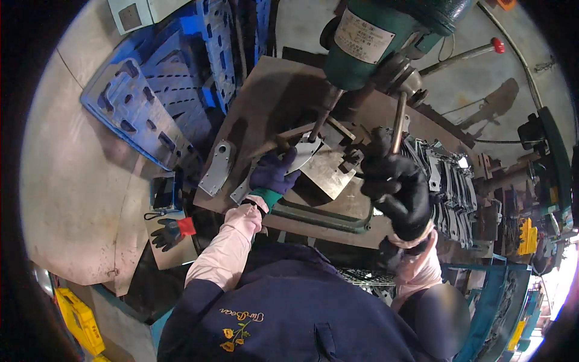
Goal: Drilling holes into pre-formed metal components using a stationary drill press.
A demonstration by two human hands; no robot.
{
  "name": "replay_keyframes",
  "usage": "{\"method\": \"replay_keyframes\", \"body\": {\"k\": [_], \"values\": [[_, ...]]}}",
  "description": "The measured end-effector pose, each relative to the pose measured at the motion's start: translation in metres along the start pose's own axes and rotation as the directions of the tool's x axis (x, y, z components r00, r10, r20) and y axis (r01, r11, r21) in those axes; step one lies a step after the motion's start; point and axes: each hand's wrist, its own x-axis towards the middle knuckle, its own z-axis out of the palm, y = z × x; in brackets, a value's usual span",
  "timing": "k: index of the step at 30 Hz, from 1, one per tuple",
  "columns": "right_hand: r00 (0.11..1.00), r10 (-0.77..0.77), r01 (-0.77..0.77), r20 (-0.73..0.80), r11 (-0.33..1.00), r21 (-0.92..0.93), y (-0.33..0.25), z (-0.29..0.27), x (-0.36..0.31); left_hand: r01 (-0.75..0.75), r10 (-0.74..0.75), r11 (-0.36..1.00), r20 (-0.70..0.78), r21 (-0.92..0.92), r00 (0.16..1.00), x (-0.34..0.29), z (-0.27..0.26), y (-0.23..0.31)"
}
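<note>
My left hand (274, 172), in a purple glove with a green cuff, grips a flat curved metal plate (306, 151) and presses it down under the drill press. The drill's spindle (326, 113) comes down onto the far end of that plate; its tip is too small to make out. Beneath it lies a shiny metal fixture block (330, 175) on the machine's base. My right hand (398, 190), in a black glove, is closed round a drill press lever (399, 120). The green drill head (356, 48) hangs above both hands.
A similar metal plate (218, 168) lies on the bench's left side. Rows of stacked metal plates (446, 193) fill the right. Blue plastic pallets (145, 108) lean at far left, above a spare dark glove (166, 234). A second, red-knobbed lever (464, 57) sticks out right.
</note>
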Motion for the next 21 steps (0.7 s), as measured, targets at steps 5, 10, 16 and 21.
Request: {"method": "replay_keyframes", "body": {"k": [5,10,16,21], "values": [[0.974,0.226,-0.195,-0.029,0.894,0.404,0.034,-0.042,0.020,0.025,-0.022,0.999,0.100,-0.029,0.995,0.002,-0.006,0.002],[0.903,0.025,-0.041,-0.429,0.999,-0.029,0.056,-0.059,0.031,0.045,-0.043,0.999,0.232,-0.004,0.972,0.005,-0.004,-0.001],[0.848,-0.516,0.002,-0.124,0.236,-0.972,0.071,-0.106,0.047,-0.009,0.019,0.999,0.188,-0.052,0.982,0.008,-0.006,-0.002],[0.789,-0.455,0.033,-0.414,0.704,-0.710,0.079,-0.140,0.062,-0.001,0.005,1.000,0.156,-0.024,0.988,0.009,-0.005,-0.002]]}}
